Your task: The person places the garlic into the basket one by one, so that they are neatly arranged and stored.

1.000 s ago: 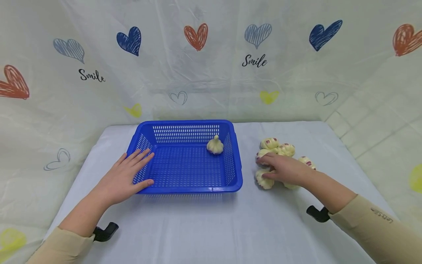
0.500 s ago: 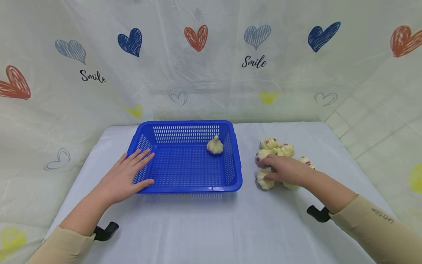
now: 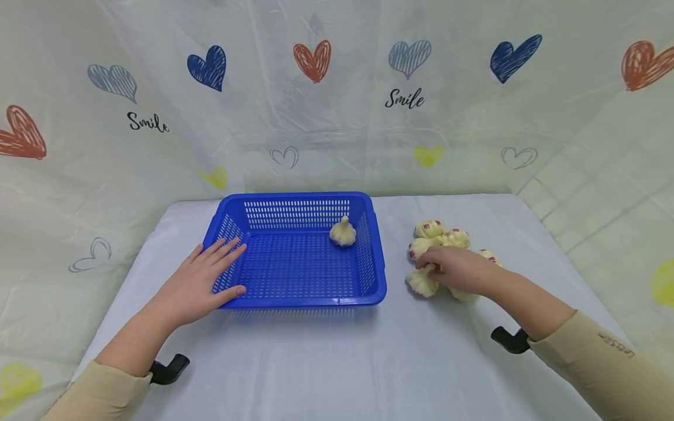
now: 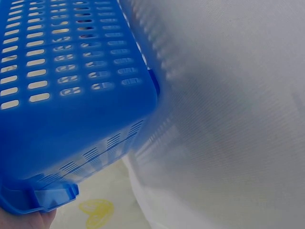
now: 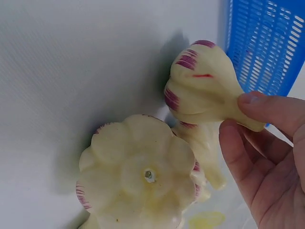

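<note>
My right hand (image 3: 459, 270) pinches a cream garlic bulb (image 5: 202, 88) with purple streaks by its neck, between thumb and fingertips. In the head view this bulb (image 3: 421, 283) is at the near left of a small garlic group. Another garlic bulb (image 5: 138, 169) lies beside it, base towards the right wrist camera. My left hand (image 3: 196, 286) rests spread over the left rim of a blue plastic basket (image 3: 295, 303), fingers straight. One garlic bulb (image 3: 343, 233) stands inside the basket, neck up, near its right end.
More garlic bulbs lie around my right hand, among them a bulb (image 3: 430, 228) at the back and one (image 3: 489, 256) at the right, partly hidden. A white cloth (image 3: 295, 368) covers the table. Behind it hangs a sheet (image 3: 358, 126) printed with hearts.
The right fingers have closed onto the near-left garlic bulb, which has turned and shifted slightly. The left hand and the basket stay put.
</note>
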`<state>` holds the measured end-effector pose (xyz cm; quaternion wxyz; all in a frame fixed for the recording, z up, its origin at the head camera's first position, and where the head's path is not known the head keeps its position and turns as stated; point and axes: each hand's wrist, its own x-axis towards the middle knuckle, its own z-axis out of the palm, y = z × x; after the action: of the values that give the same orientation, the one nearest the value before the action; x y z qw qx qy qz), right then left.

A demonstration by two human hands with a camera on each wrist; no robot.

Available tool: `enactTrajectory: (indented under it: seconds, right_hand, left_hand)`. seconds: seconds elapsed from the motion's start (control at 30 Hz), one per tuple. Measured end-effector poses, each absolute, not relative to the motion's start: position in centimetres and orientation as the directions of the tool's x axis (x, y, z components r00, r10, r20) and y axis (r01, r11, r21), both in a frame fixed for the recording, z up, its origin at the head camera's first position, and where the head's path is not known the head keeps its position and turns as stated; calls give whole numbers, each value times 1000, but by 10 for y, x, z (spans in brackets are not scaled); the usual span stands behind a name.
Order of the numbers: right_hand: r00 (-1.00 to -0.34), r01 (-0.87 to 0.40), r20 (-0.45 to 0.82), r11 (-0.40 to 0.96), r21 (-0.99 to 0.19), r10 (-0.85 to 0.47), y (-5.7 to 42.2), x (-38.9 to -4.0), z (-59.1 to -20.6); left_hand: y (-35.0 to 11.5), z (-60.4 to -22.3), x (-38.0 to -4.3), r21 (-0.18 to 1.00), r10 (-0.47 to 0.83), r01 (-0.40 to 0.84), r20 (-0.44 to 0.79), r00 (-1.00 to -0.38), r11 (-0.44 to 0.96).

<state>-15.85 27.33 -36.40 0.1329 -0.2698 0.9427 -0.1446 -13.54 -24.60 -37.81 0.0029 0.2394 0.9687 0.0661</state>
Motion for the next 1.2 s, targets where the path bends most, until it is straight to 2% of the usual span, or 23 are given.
enactTrajectory:
  seconds: [0.43,0.93,1.2]
  right_hand:
    - [-840,-469,-122,821,-326,-528,272,-157,-363]
    - [-814,-524,-75,784,-332,-576,272,-159,-367]
    - [-812,-557,2,773,-303,-584,272,-162,-360]
  left_hand:
    - [-245,-376,-135,132,463,459,7,-886,878]
    - [-245,-377,-134,134,452,448,-2,-892,884]
    - [-245,-375,-134,129,448,444,-7,-894,887]
